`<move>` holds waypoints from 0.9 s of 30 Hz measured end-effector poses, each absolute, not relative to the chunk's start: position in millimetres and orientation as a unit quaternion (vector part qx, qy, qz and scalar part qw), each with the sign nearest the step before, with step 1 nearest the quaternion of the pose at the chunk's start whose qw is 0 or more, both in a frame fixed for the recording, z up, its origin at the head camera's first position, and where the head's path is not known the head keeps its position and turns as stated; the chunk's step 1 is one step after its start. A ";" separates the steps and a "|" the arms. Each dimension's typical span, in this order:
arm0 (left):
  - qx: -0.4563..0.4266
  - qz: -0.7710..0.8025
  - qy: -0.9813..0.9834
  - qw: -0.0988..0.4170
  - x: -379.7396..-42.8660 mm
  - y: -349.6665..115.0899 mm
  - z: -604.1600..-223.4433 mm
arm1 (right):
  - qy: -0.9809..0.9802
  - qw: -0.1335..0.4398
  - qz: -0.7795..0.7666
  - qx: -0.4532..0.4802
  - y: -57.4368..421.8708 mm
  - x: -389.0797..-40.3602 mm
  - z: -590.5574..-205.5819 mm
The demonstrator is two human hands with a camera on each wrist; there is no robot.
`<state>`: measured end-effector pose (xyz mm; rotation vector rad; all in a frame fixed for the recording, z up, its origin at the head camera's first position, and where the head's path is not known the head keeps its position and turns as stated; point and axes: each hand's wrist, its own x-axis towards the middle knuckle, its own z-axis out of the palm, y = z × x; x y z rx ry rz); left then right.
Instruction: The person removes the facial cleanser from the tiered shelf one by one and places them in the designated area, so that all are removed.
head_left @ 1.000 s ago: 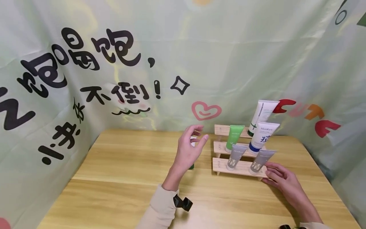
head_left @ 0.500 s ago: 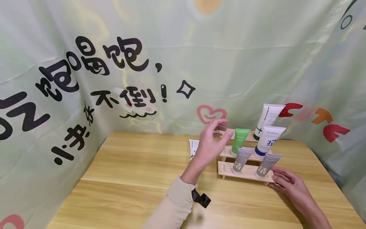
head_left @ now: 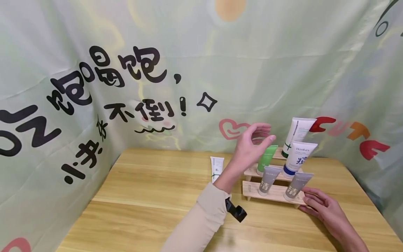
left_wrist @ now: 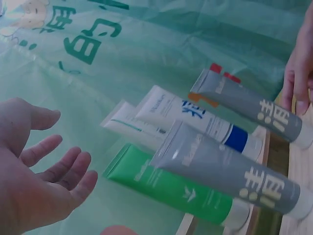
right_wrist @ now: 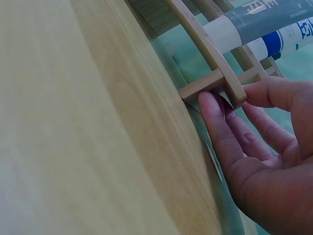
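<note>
A three-step wooden display rack [head_left: 278, 197] stands at the right of the table. Its bottom step bears two grey tubes [head_left: 268, 180] [head_left: 297, 187]. Behind them are a green tube [head_left: 265, 162] and a white tube with a blue band [head_left: 299, 157]; a taller white tube [head_left: 297, 134] stands at the back. My left hand [head_left: 250, 148] is raised with nothing in it, fingers loosely bent, overlapping the green tube's top in the head view. With thumb and fingers, my right hand [right_wrist: 274, 152] pinches the right end of the bottom step.
Another white tube [head_left: 216, 166] is on the table left of the rack, partly hidden by my left forearm. The wooden tabletop [head_left: 141, 196] runs back to a printed cloth backdrop [head_left: 267, 70] that also closes in both sides.
My left hand has moved right, from beside the rack to over its left part, uncovering the separate white tube. The right hand keeps its place at the rack's end. The head view has shifted slightly.
</note>
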<state>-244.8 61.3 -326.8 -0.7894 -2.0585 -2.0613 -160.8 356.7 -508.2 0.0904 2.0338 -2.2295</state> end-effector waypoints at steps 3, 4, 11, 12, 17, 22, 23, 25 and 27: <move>-0.257 -0.686 -0.679 0.048 -247.9 74.6 -322.5 | 0.665 0.062 -0.744 0.026 358.0 -160.0 -509.0; -0.257 -0.685 -0.680 0.047 -249.4 79.0 -320.9 | 0.662 0.062 -0.747 0.023 358.2 -160.1 -509.1; -0.241 -0.668 -0.702 0.049 -260.4 102.3 -311.2 | 0.649 0.058 -0.758 0.005 357.5 -160.5 -509.1; -0.235 -0.662 -0.710 0.048 -261.9 104.7 -310.4 | 0.651 0.060 -0.757 0.007 357.4 -160.0 -508.8; -0.214 -0.633 -0.743 0.038 -270.8 113.9 -306.2 | 0.650 0.058 -0.758 0.002 357.0 -161.7 -510.0; -0.209 -0.600 -0.772 0.033 -279.2 122.2 -303.8 | 0.644 0.058 -0.763 -0.004 357.5 -160.3 -511.9; -0.204 -0.593 -0.778 0.034 -280.9 124.0 -303.1 | 0.645 0.058 -0.762 -0.003 357.6 -160.0 -511.4; -0.199 -0.585 -0.786 0.033 -284.3 127.3 -302.8 | 0.647 0.060 -0.760 0.002 357.1 -159.8 -511.4; -0.195 -0.582 -0.789 0.027 -287.4 130.0 -303.9 | 0.651 0.063 -0.756 0.009 355.7 -159.8 -512.3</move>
